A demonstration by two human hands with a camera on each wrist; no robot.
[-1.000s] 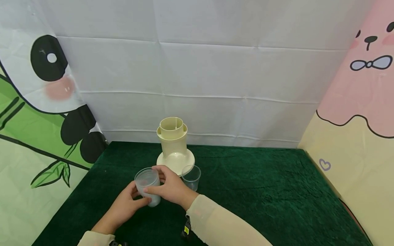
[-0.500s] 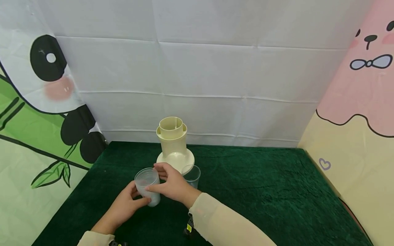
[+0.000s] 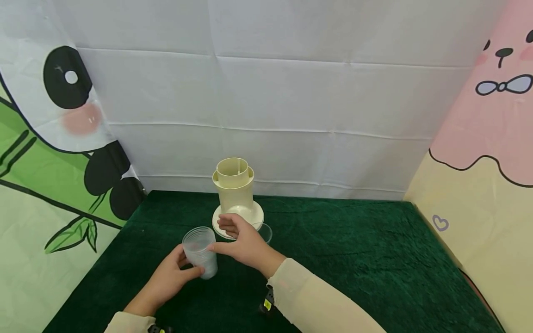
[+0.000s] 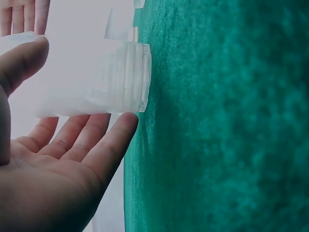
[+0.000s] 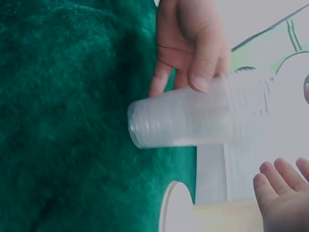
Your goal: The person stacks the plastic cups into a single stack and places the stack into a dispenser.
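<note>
A stack of nested clear plastic cups (image 3: 201, 253) stands upright on the green cloth, and my left hand (image 3: 164, 280) holds it from the left between thumb and fingers. In the right wrist view the stack (image 5: 174, 118) shows many ribbed rims, left hand (image 5: 193, 43) behind it. To the right of the stack is my right hand (image 3: 247, 247), fingers extended and apart from the cups; its thumb tip is at the stack's right side, though contact is unclear. Behind that hand, a single clear cup (image 3: 267, 232) is mostly hidden.
A cream cup-dispenser-like tube (image 3: 236, 199) on a round base (image 3: 258, 213) stands behind the hands. The green cloth (image 3: 341, 259) covers the table. White, printed panels (image 3: 283, 92) enclose the back and sides.
My right hand has let go of the stack's rim and drawn away to the right, its fingers opening and now covering more of the single cup. The left hand and stack stay put.
</note>
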